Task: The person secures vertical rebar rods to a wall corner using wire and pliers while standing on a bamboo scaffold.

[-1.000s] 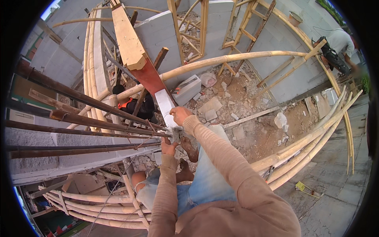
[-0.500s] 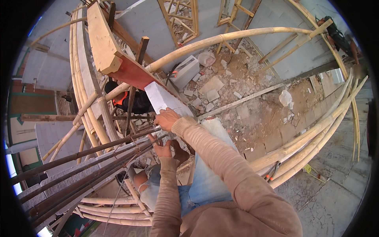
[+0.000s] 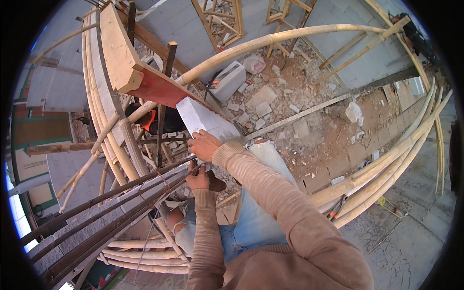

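A bundle of dark, rusty steel bars (image 3: pixel 145 191) runs in from the lower left, and its ends reach my hands. My left hand (image 3: pixel 197 181) is at these ends, its index finger and thumb closed about one bar. Just above it is my right hand (image 3: pixel 205 146), with curled fingers beside the near edge of a pale lightweight block (image 3: pixel 205 118). Whatever those right fingers pinch is hidden. Thin tie wire (image 3: pixel 166 183) wraps the bars a short way left of my hands.
Bamboo poles (image 3: pixel 275 36) cross ahead and at right, where pincers (image 3: pixel 337 208) with orange-red handles rest. A red-sided wooden board (image 3: pixel 162 89) stands ahead. Below, another person (image 3: pixel 164 118) in dark and orange clothing is partly hidden. Rubble (image 3: pixel 263 108) covers the ground beyond.
My left hand's fingers have come up and closed in at the bar ends, where they were spread before. My right hand stays beside the block with its fingers curled. The view has shifted slightly.
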Demonstrator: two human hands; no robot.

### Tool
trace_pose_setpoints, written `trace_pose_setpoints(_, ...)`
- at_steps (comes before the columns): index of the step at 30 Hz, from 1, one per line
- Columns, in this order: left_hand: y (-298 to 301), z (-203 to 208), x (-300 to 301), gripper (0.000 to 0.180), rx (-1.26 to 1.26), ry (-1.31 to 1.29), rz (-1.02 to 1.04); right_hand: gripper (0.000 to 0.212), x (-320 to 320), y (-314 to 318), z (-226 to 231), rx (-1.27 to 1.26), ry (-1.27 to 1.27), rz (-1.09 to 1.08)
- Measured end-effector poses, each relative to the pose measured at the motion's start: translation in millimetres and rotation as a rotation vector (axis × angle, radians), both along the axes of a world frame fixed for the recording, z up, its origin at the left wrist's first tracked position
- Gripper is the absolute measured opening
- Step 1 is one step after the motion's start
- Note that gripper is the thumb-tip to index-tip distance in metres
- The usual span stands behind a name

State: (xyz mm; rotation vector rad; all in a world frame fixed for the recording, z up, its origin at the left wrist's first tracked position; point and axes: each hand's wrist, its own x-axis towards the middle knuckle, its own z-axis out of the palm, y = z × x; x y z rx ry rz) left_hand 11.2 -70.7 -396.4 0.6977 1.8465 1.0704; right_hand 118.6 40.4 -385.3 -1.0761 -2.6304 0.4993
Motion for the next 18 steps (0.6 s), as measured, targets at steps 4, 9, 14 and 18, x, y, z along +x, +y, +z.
trace_pose_setpoints(4,0,-26,-29,0.051,0.096,-0.252,0.071,0.016,-2,2,8,-0.145,0.081,0.014)
trace_pose_setpoints(9,2,-28,-34,0.045,0.080,-0.333,-0.006,0.028,5,6,6,-0.338,0.088,0.006)
trace_pose_setpoints(14,3,-28,-41,0.045,0.039,-0.351,-0.044,0.026,4,6,8,-0.361,0.082,0.042)
trace_pose_setpoints(18,3,-33,-46,0.045,0.062,-0.461,-0.043,0.024,4,5,10,-0.377,0.070,0.073)
